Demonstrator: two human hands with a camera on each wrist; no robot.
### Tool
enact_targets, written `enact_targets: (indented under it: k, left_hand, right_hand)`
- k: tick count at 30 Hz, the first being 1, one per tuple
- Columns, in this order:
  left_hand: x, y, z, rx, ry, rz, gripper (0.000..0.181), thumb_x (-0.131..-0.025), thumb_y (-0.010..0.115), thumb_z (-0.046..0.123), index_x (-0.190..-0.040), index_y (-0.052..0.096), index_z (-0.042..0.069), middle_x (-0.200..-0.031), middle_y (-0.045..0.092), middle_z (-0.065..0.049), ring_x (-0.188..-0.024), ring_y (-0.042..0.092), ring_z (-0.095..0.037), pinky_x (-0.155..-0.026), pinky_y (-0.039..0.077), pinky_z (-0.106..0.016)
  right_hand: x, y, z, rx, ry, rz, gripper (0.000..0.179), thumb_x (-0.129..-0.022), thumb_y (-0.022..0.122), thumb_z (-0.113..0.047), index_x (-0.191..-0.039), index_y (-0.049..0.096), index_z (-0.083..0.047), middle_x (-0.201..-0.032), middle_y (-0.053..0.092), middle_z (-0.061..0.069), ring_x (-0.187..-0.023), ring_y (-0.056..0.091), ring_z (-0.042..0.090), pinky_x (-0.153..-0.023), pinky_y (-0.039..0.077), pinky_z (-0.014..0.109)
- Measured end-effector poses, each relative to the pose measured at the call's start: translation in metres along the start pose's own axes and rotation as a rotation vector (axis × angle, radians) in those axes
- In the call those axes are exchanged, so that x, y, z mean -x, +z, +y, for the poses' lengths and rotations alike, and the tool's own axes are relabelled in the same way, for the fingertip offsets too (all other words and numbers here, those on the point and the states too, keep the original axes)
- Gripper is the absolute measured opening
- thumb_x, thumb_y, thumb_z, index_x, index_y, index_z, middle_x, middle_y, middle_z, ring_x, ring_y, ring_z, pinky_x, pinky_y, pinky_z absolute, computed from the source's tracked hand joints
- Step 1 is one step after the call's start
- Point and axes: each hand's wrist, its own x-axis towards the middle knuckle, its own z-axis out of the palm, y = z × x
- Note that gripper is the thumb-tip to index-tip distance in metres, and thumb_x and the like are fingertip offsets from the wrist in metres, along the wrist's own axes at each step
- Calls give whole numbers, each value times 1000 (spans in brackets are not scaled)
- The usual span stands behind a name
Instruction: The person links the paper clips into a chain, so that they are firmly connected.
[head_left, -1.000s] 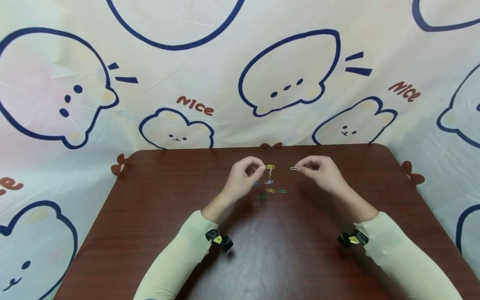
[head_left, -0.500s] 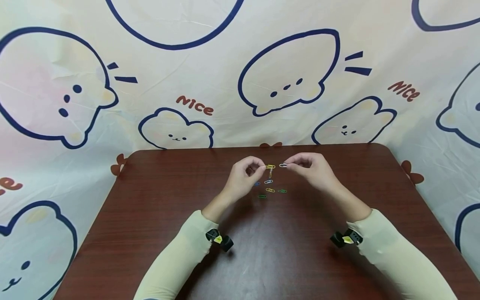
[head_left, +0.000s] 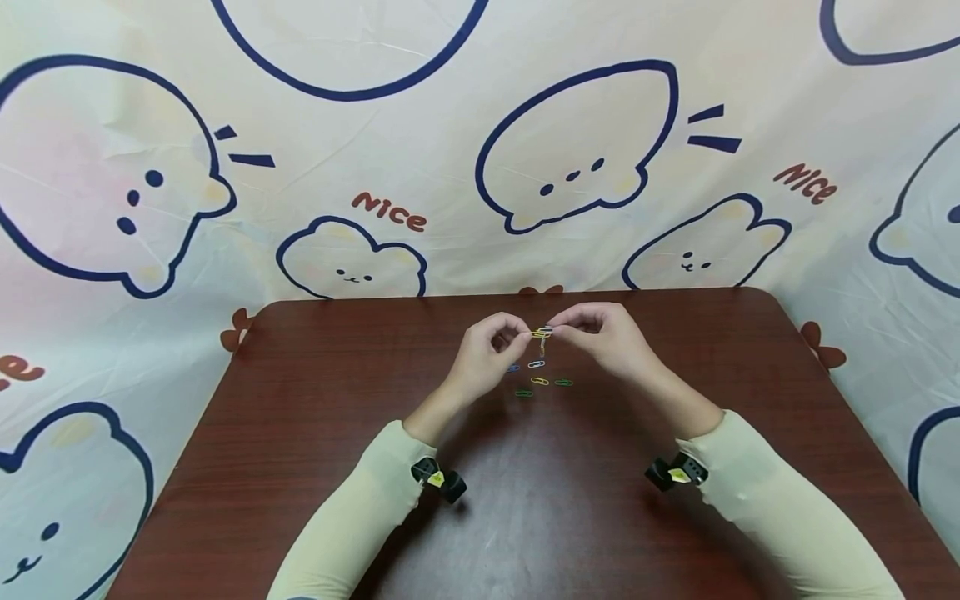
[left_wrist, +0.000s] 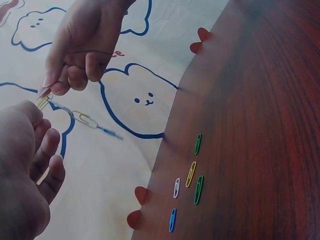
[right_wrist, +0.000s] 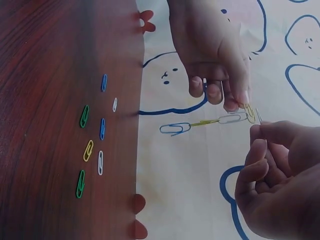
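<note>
My left hand (head_left: 487,357) pinches a yellow paper clip (right_wrist: 251,114) between thumb and forefinger. From that clip hangs a short chain: a white paper clip (right_wrist: 233,118), a yellow one (right_wrist: 204,122) and a blue one (right_wrist: 175,129) at the end. My right hand (head_left: 611,340) pinches a white paper clip (right_wrist: 258,115), seen nearly edge-on in the right wrist view. Its tip is right at the held yellow clip; whether the two are hooked together I cannot tell. Both hands are raised above the far part of the table, fingertips close together.
Loose paper clips lie on the brown table (head_left: 570,500) below the hands, among them a yellow clip (left_wrist: 191,174), a white clip (left_wrist: 176,188), a blue clip (left_wrist: 172,220) and a green clip (left_wrist: 199,190). A patterned cloth (head_left: 450,150) hangs behind the table.
My right hand has moved left with the white paper clip, bringing it up to the yellow clip. The left hand has stayed in place with the chain.
</note>
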Motion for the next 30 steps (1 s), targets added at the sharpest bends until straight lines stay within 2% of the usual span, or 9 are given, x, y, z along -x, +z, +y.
enact_targets:
  k: [11,21,27,30]
  left_hand:
    - [1,1,2,-20,30,10,4,-95,69,1,-98,68,-2,-86,63,-12,-70,54,-23,-62,45,-27]
    - [1,0,0,-35,69,-14,5,-97,69,7,-96,69,3,-85,63,-5,-70,55,-15,-62,45,-25]
    - [1,-1,0,-52,53,-23,5,-97,68,7,-97,70,2,-85,62,-5,-70,54,-15,-62,46,-25]
    - [1,-2,1,-51,52,-18,4,-97,69,7,-97,70,3,-85,62,-5,-69,53,-15,-62,46,-25]
  right_hand:
    - [-2,4,-4,62,52,5,12,-95,73,-15,-102,78,-6,-97,74,14,-80,60,23,-68,49,28]
    - [-1,0,-7,81,84,-23,13,-96,72,-14,-103,78,-5,-99,74,15,-83,59,23,-72,48,33]
    - [-1,-1,-6,80,105,-29,13,-96,72,-14,-103,77,-5,-99,74,16,-83,60,24,-72,49,33]
    - [-1,-1,-5,78,113,-28,12,-96,72,-15,-103,77,-5,-96,74,12,-83,60,24,-73,48,34]
